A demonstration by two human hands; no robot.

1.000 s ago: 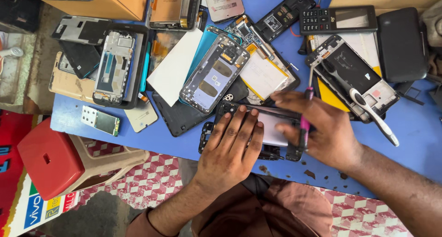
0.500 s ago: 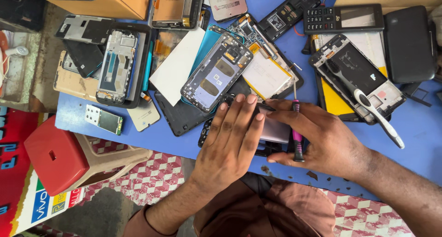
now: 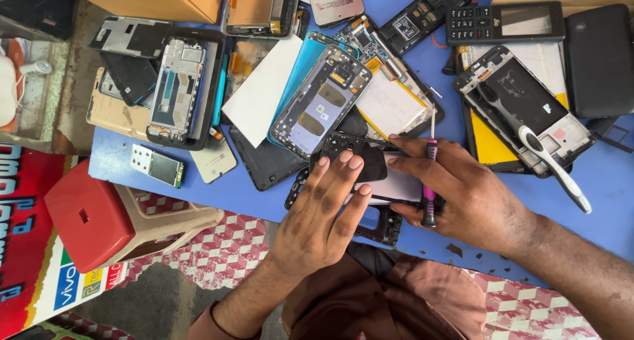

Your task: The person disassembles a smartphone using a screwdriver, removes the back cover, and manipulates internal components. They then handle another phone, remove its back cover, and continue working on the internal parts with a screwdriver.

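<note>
Two hands on one opened phone [image 3: 370, 181] at near table edge | left hand [image 3: 323, 211] presses it flat, fingers spread, gripping nothing | right hand [image 3: 462, 194] closed around pink-handled screwdriver [image 3: 429, 181] | risk I judge: phone overhangs blue table [image 3: 594, 201], a slip could drop it or gouge its parts.

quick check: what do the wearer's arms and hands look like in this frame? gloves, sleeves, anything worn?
Both hands are bare: no gloves and no rings that I can see. The left hand and right hand lead into forearms that are uncovered as far as the frame shows. A thin dark band circles the left forearm near the bottom edge. No watch shows. Fingernails are short and unpainted.
</note>
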